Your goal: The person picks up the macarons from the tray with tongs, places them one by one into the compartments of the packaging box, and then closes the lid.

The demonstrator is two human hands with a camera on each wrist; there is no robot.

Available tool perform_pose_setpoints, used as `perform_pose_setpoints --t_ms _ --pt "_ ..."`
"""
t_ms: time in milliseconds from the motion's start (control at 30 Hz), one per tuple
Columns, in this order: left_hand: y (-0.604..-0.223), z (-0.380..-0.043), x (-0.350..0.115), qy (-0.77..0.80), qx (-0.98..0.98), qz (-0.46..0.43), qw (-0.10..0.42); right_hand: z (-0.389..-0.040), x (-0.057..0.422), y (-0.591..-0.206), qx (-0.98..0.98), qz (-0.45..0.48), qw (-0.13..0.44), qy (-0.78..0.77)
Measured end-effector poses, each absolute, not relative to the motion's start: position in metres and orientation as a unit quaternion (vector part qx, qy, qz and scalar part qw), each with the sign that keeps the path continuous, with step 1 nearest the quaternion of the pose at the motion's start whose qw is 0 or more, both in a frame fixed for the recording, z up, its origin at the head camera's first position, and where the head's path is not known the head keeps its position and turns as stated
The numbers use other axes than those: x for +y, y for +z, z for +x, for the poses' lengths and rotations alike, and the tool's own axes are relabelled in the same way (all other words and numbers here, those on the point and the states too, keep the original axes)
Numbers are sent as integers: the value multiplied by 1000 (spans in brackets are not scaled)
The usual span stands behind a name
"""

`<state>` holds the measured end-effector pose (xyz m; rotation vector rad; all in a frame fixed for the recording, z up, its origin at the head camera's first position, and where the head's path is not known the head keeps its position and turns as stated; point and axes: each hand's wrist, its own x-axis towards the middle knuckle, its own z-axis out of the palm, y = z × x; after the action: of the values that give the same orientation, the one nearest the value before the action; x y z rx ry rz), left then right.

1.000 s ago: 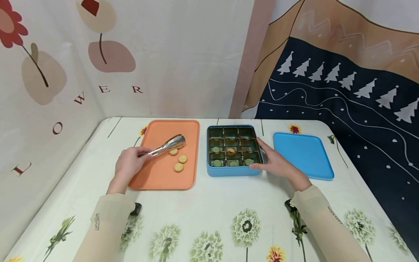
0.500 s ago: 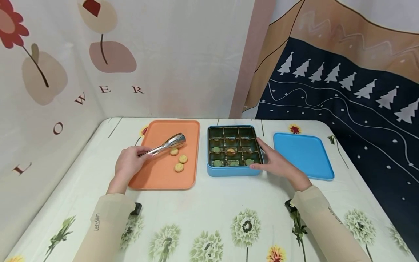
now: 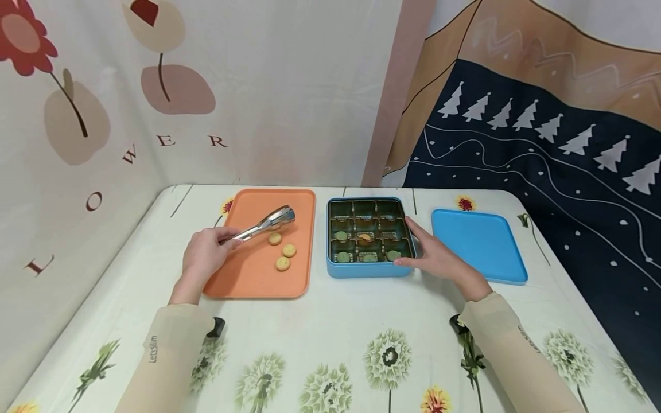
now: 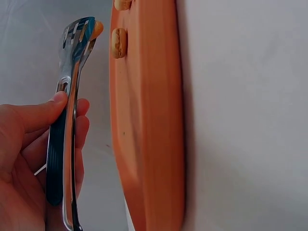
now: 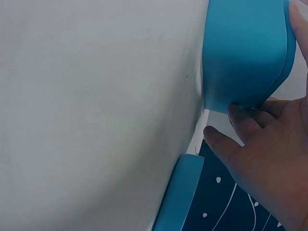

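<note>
My left hand (image 3: 202,258) grips metal food tongs (image 3: 260,224) above an orange tray (image 3: 248,281). In the left wrist view, a yellowish cookie (image 4: 97,30) shows at the tips of the tongs, seemingly between them and off the tray. Three round yellow sandwich cookies (image 3: 282,264) lie on the tray. My right hand (image 3: 439,258) rests against the right side of a blue box (image 3: 366,270), thumb at its front corner and fingers stretched along the side. A dark insert divides the box; several green cookies (image 3: 343,257) and an orange one (image 3: 364,236) sit in its front and middle compartments.
A blue lid (image 3: 477,244) lies to the right of the box, beyond my right wrist. A flowered cloth (image 3: 320,327) covers the table. Printed fabric walls (image 3: 289,115) stand behind the table's far edge.
The tips of the tongs have risen slightly from among the tray's cookies. My left hand has shifted up a little. The right hand and the box have stayed in place.
</note>
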<state>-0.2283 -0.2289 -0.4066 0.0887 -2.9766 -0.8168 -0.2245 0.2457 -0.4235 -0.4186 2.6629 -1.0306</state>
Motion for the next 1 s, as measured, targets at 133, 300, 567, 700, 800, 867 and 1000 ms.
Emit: perform_pose_setpoints --t_ms 133,300,567,700,800,867,1000 --pt "-404 -228 -228 -265 -963 23 30 -224 245 -424 915 -143 127 -357" --pt "-400 -228 -225 -266 -963 12 43 -224 245 -425 914 -140 127 -358" --pt "-393 -228 -216 -279 -958 -1 60 -224 246 -424 915 -147 127 -354" --pt "-389 -228 -212 -282 -957 -9 66 -224 246 -423 916 -147 126 -351" --pt "-386 -228 -208 -286 -956 -11 66 -224 246 -423 916 -146 126 -352" --pt "-384 -228 -205 -289 -955 -12 64 -224 246 -423 916 -146 126 -352" --pt "-382 -228 -200 -294 -953 -13 64 -224 246 -423 916 -146 127 -352"
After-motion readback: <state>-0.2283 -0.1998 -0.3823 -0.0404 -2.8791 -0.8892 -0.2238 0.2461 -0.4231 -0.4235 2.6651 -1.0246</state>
